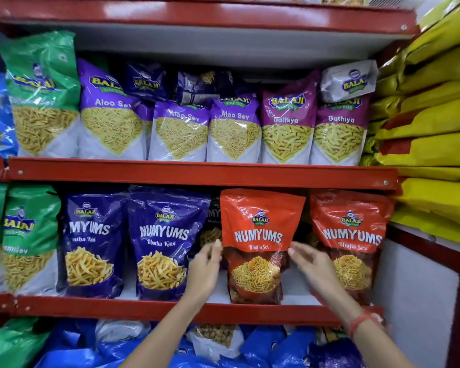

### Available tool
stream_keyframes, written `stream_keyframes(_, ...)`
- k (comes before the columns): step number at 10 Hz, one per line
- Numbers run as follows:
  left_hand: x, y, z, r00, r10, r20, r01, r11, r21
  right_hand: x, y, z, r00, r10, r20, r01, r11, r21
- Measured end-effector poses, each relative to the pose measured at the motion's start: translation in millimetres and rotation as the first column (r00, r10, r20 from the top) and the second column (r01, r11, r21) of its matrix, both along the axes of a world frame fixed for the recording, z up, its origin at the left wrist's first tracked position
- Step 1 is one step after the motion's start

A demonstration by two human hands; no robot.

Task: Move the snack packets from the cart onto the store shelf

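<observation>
An orange Numyums Bhujia Sev packet (258,243) stands upright on the lower red shelf (154,309). My left hand (205,269) is at its left edge and my right hand (314,266) at its right edge, fingers spread and touching or nearly touching the packet's sides. Neither hand closes around it. A second orange Bhujia Sev packet (351,240) stands to its right. Two blue Numyums Bhatha Kani packets (162,243) stand to the left. The cart is out of view.
The upper shelf (197,172) holds purple Aloo Sev and Gathiya packets (231,128). Green packets (29,235) stand at far left. Yellow sacks (430,115) are stacked on the right. Blue and green packets (266,346) fill the level below.
</observation>
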State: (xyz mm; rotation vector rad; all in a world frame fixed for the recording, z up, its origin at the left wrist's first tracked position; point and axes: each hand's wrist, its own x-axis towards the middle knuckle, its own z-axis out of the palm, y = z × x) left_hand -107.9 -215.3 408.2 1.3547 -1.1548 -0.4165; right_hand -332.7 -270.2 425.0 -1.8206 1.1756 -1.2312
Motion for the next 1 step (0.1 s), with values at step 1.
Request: stream_keyframes(1,3.4,19.8,47.5,0.952,0.196,0.236,-0.134,0.958,-0.255,-18.3,21.4,60.4,0.996,-0.014,0.088,0.039,0.959,-0.281)
